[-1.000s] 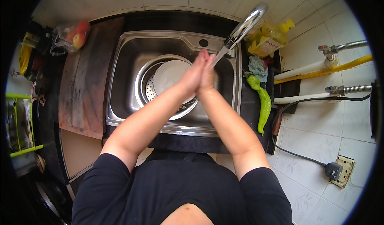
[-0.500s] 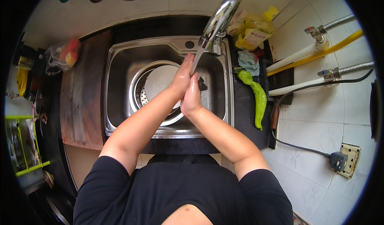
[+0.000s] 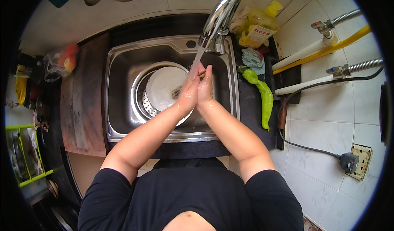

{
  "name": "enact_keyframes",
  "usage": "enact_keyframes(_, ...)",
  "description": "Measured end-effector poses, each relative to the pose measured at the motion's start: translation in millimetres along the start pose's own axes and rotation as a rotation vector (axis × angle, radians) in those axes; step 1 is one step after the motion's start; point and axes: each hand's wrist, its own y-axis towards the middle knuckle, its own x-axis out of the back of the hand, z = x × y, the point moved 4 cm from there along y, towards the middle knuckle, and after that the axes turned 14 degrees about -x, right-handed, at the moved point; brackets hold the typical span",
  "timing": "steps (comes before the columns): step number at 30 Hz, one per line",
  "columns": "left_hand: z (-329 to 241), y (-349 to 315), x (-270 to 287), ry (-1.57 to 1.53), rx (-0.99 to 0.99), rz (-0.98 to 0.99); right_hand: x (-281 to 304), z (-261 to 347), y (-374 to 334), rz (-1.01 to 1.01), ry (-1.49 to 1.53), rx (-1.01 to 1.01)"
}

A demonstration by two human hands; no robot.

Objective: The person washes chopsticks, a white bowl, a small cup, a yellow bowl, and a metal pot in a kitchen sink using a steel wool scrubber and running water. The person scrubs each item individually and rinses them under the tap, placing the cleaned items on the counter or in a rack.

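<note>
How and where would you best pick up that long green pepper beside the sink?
Probably I'd grip the green pepper around its middle, from above with the right hand, pinching across its narrow width. It lies lengthwise on the dark counter, stem end farther away, tapering tip nearer; the right hand is the closer one.

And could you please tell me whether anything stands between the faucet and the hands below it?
Nothing visible does: the water runs from the faucet down onto the fingers of the left hand, with the right hand close beside it, above the sink.
</note>
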Motion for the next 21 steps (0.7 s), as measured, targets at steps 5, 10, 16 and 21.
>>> enact_keyframes(5,26,30,34,0.245,-0.043,0.117,-50,-19,-39,-0.009,-0.108,-0.048)
enact_keyframes(10,18,-2,5,0.067,0.023,0.066,-4,-9,-11,-0.035,0.062,-0.041)
enact_keyframes(16,51,32,43,-0.158,0.151,-0.148,-33,-18,-26,0.078,-0.177,-0.148)
enact_keyframes(21,29,-3,13,0.037,-0.072,-0.027,3,-9,6,-0.228,0.017,-0.008)
